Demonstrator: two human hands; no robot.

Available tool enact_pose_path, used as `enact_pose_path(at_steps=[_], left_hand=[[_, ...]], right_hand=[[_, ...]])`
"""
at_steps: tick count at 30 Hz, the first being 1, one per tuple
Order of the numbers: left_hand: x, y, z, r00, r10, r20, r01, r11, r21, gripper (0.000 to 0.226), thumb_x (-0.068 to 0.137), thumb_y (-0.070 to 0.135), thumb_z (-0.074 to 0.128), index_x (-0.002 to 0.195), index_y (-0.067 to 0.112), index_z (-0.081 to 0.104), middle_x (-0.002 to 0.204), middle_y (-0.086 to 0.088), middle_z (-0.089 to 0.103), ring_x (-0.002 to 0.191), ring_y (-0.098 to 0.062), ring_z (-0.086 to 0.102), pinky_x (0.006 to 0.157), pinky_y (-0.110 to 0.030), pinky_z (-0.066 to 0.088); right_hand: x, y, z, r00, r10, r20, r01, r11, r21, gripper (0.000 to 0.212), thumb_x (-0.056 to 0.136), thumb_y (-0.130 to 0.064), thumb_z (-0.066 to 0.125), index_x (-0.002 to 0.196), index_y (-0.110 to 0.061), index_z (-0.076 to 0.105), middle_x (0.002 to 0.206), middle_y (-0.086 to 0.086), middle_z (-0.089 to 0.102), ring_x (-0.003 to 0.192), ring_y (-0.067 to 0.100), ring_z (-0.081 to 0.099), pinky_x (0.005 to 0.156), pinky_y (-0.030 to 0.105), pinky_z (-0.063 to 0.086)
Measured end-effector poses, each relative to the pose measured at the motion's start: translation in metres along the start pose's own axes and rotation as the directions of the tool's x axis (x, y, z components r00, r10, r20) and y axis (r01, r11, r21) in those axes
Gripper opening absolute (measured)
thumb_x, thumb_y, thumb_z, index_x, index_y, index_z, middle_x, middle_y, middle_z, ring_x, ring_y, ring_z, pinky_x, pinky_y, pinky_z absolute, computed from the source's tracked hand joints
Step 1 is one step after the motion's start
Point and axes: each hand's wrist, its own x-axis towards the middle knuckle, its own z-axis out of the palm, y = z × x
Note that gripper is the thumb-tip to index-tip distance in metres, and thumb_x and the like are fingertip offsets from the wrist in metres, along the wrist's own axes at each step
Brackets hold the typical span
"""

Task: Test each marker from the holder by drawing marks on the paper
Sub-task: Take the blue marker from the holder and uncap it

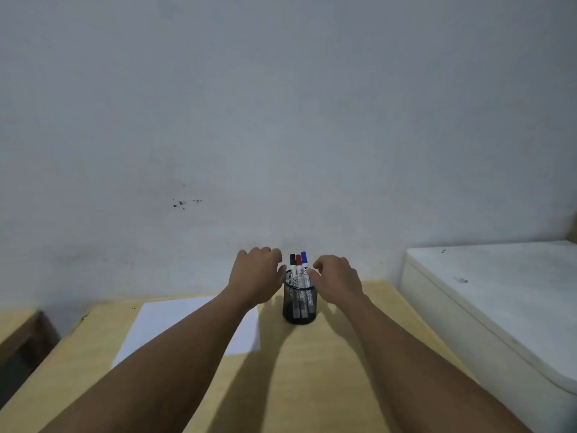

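Observation:
A black mesh holder [299, 307] stands on the wooden table near the wall. Three markers stick up from it, capped black [292, 260], red [298, 260] and blue [303, 257]. My left hand [254, 275] hovers just left of the holder's rim, fingers curled and apart, holding nothing. On the other side my right hand [335, 278] reaches in, its fingertips close to the blue marker's barrel; I cannot tell if they touch it. A blank white sheet of paper [156, 326] lies left of the holder, partly hidden under my left forearm.
The yellow wooden table [312, 370] ends at a grey-white wall [281, 120]. A white bulky object with a flat top [487, 292] stands against the table's right side. A darker wooden piece [22, 332] is at the far left.

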Motion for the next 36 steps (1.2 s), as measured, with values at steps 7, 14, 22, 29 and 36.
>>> enact_pose_path(at_steps=[7, 14, 22, 29, 36], left_hand=[[0.027, 0.0, 0.034, 1.0, -0.016, 0.023, 0.018, 0.996, -0.093, 0.038, 0.101, 0.039, 0.045, 0.133, 0.022, 0.054, 0.131, -0.003, 0.062, 0.117, -0.024, 0.058, 0.096, -0.044, 0.044], [0.025, -0.009, 0.042, 0.999, -0.016, 0.044, 0.021, 0.993, -0.119, 0.039, 0.1, 0.041, 0.047, 0.134, 0.023, 0.053, 0.129, -0.001, 0.064, 0.114, -0.023, 0.061, 0.096, -0.045, 0.045], [0.026, -0.011, 0.025, 1.0, -0.011, -0.027, 0.005, 0.978, -0.209, 0.045, 0.1, 0.046, 0.045, 0.139, 0.023, 0.049, 0.13, 0.001, 0.064, 0.118, -0.022, 0.059, 0.098, -0.045, 0.044], [0.027, -0.017, -0.008, 0.999, 0.023, -0.027, -0.027, 0.982, -0.188, 0.034, 0.103, 0.04, 0.042, 0.13, 0.026, 0.057, 0.119, 0.003, 0.068, 0.104, -0.021, 0.065, 0.092, -0.044, 0.041], [-0.029, -0.074, -0.086, 0.998, 0.018, -0.053, -0.028, 0.983, -0.18, 0.029, 0.103, 0.038, 0.045, 0.114, 0.022, 0.066, 0.11, 0.003, 0.071, 0.093, -0.023, 0.064, 0.08, -0.039, 0.046]], right_hand=[[0.035, 0.011, 0.028, 0.992, 0.097, 0.084, -0.105, 0.989, 0.099, 0.03, 0.098, -0.04, 0.063, 0.121, -0.021, 0.072, 0.123, 0.001, 0.07, 0.119, 0.026, 0.06, 0.101, 0.045, 0.036], [0.046, 0.009, 0.04, 0.991, 0.118, 0.057, -0.125, 0.982, 0.144, 0.024, 0.095, -0.039, 0.068, 0.112, -0.023, 0.076, 0.123, 0.002, 0.068, 0.119, 0.027, 0.058, 0.096, 0.044, 0.037], [0.041, -0.008, 0.031, 0.999, 0.015, -0.038, -0.008, 0.984, 0.178, 0.019, 0.1, -0.037, 0.059, 0.11, -0.025, 0.07, 0.123, -0.001, 0.067, 0.121, 0.025, 0.054, 0.088, 0.039, 0.025], [0.038, -0.022, 0.022, 0.994, -0.103, 0.03, 0.097, 0.981, 0.169, 0.012, 0.102, -0.046, 0.049, 0.095, -0.04, 0.058, 0.108, -0.003, 0.071, 0.123, 0.025, 0.047, 0.078, 0.037, 0.014], [-0.014, -0.104, -0.014, 0.938, -0.342, 0.06, 0.322, 0.92, 0.223, 0.024, 0.103, -0.045, 0.052, 0.116, -0.036, 0.07, 0.106, -0.013, 0.071, 0.108, 0.01, 0.057, 0.09, 0.037, 0.022]])
